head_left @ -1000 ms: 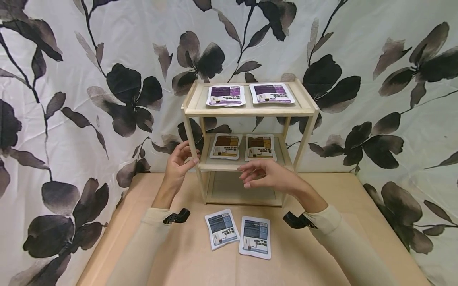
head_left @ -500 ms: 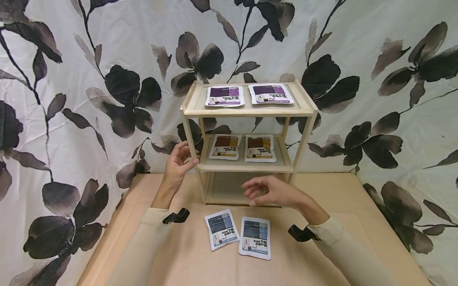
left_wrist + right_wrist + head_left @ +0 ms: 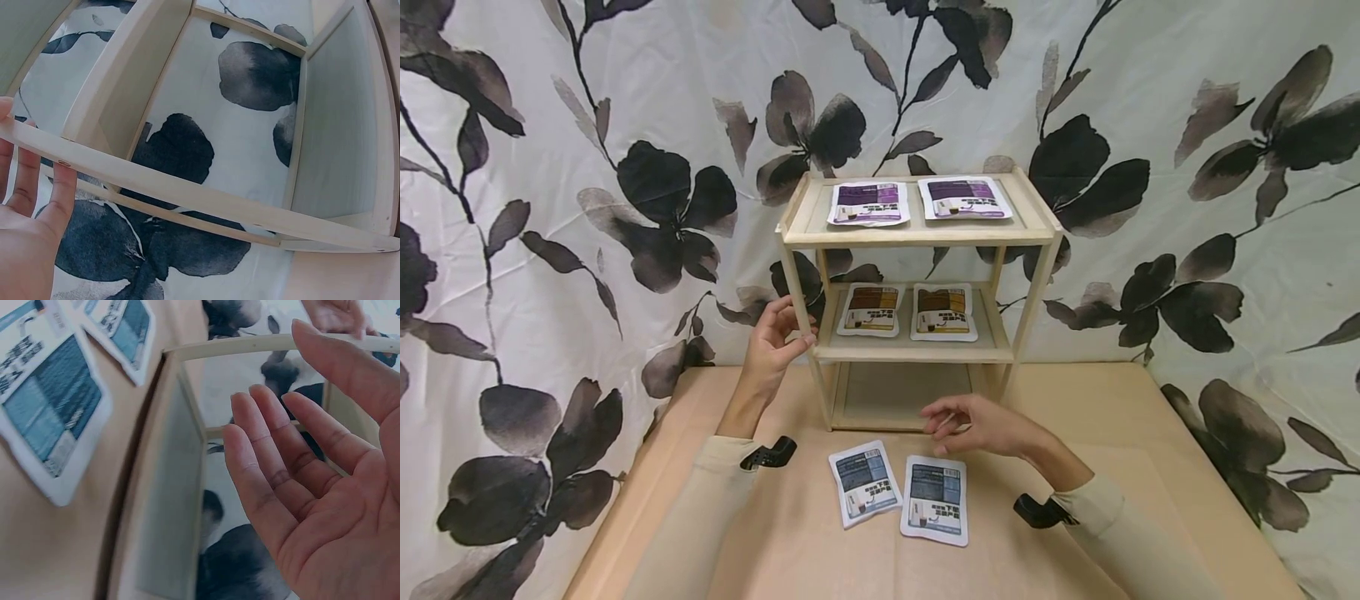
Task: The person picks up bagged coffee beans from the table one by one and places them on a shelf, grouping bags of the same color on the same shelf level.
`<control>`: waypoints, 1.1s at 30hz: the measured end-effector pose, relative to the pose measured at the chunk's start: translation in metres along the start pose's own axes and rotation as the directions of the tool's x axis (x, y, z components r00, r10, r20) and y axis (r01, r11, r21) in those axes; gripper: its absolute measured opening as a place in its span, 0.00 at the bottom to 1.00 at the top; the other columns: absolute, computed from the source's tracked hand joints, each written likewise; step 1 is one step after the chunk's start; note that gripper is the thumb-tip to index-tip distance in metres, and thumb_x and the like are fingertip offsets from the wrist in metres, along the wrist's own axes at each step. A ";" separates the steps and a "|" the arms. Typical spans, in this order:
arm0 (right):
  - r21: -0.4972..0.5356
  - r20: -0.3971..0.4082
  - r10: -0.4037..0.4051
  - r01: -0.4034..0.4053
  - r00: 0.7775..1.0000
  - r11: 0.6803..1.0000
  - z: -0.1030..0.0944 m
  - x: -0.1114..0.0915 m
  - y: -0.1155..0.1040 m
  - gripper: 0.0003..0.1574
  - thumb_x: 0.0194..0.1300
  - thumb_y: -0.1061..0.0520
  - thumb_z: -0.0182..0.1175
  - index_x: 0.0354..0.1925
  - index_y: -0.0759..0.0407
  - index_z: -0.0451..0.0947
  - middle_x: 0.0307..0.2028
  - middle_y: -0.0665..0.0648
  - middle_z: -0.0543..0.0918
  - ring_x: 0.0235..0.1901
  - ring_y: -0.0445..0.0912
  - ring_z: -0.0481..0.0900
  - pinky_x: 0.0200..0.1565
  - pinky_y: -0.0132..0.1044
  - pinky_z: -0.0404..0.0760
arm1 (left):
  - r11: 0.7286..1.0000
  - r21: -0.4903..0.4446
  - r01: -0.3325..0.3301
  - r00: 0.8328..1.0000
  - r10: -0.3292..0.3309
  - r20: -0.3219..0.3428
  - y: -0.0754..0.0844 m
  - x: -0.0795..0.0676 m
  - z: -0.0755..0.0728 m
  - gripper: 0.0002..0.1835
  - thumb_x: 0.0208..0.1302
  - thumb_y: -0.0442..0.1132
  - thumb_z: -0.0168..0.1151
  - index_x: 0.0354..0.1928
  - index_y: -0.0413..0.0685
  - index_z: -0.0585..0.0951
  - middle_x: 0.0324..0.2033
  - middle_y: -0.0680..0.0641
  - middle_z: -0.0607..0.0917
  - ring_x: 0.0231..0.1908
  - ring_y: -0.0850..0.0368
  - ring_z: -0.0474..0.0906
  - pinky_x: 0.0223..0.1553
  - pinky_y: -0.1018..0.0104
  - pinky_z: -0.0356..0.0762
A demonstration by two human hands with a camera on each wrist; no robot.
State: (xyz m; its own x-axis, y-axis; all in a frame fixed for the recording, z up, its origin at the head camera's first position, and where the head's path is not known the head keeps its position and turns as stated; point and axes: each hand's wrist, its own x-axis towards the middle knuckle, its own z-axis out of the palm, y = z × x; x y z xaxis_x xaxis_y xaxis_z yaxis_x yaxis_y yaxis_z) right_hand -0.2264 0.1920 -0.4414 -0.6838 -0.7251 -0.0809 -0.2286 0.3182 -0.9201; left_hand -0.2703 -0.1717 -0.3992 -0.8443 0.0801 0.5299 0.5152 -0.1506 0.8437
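My left hand (image 3: 769,346) holds the front left post of a small three-tier wooden shelf rack (image 3: 917,354). In the left wrist view its thumb lies on one side of the post (image 3: 169,181) and its fingers on the other. My right hand (image 3: 981,425) hovers before the bottom tier with loosely bent fingers and nothing in them; the right wrist view shows its bare palm (image 3: 337,519). Two flat blue-and-white pouches lie on the table just below it: a tilted left pouch (image 3: 865,483) and a straighter right pouch (image 3: 934,500), their edges close together.
Two purple-and-white pouches (image 3: 868,204) lie on the top tier. On the middle tier are two brown-and-yellow pouches (image 3: 943,312). The bottom tier (image 3: 895,392) shows a bare panel. A floral cloth (image 3: 685,50) hangs behind the tan table (image 3: 1075,400).
My right hand has come down from the front of the middle tier toward the blue pouches. My left hand stays on the post, and the pouches have not moved.
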 end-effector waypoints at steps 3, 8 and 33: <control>0.010 -0.008 0.026 -0.026 1.000 1.000 0.002 -0.003 0.010 0.36 0.61 0.62 0.72 0.65 0.68 0.72 0.51 0.62 0.83 0.53 0.61 0.82 0.52 0.35 0.83 | 1.000 -0.001 0.001 1.000 -0.001 -0.003 -0.001 0.000 0.000 0.35 0.59 0.16 0.62 0.63 0.58 0.76 0.46 0.39 0.80 0.46 0.50 0.80 0.49 0.65 0.84; 0.053 -0.012 0.049 -0.048 0.999 0.997 0.008 -0.005 0.028 0.38 0.60 0.62 0.72 0.66 0.71 0.71 0.53 0.68 0.81 0.54 0.65 0.80 0.50 0.31 0.83 | 1.000 -0.003 0.008 1.000 -0.008 -0.003 -0.002 -0.001 -0.001 0.35 0.59 0.17 0.62 0.64 0.57 0.76 0.45 0.50 0.82 0.47 0.44 0.79 0.49 0.65 0.84; -0.505 -0.224 0.007 -0.122 0.975 0.855 0.064 -0.012 0.079 0.52 0.39 0.40 0.84 0.61 0.56 0.79 0.46 0.50 0.75 0.46 0.46 0.68 0.48 0.43 0.70 | 1.000 -0.023 0.012 1.000 -0.012 -0.001 -0.002 -0.001 -0.001 0.34 0.59 0.17 0.63 0.63 0.57 0.76 0.47 0.33 0.79 0.48 0.42 0.78 0.49 0.64 0.83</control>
State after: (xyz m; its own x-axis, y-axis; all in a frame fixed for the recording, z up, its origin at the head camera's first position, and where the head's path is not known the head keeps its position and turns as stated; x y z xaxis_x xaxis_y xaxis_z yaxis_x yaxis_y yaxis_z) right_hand -0.1917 0.1869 -0.5374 -0.8232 -0.5677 0.0005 -0.4616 0.6688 -0.5828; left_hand -0.2709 -0.1725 -0.4012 -0.8503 0.0814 0.5200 0.5020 -0.1718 0.8476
